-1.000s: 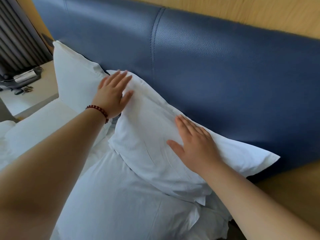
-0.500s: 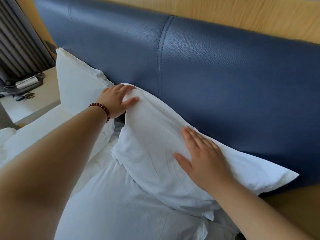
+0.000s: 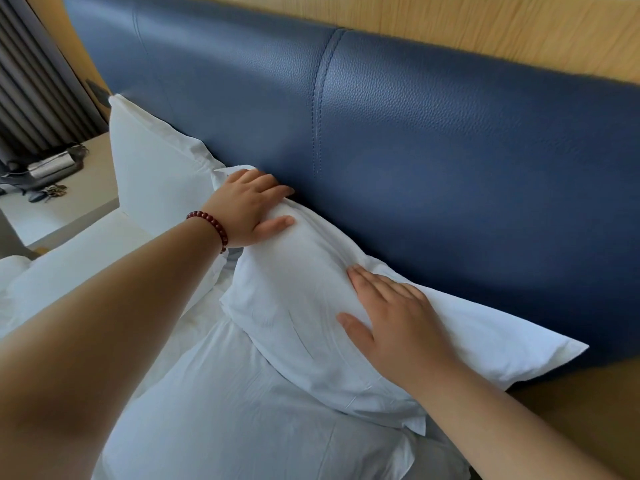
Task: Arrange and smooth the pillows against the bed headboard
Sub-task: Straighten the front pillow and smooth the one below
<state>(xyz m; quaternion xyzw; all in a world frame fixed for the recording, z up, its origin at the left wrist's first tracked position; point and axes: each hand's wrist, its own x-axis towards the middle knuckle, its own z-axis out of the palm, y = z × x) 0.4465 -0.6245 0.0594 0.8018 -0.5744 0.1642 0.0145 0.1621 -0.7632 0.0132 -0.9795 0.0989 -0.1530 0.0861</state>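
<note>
Both my arms stretch forward. My left hand [image 3: 247,207] curls its fingers over the end of the pillow [image 3: 294,306], thumb in front; my right hand [image 3: 398,323] presses flat, fingers straight.

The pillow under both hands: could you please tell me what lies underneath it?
A second white pillow lies under the top pillow, its near part showing. How far back it reaches is hidden beneath the top pillow.

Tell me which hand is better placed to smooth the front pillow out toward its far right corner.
Right, probably. The right hand lies flat on the front pillow, at its middle and nearest that corner. The left hand grips the pillow's other end against the headboard, anchoring it.
</note>
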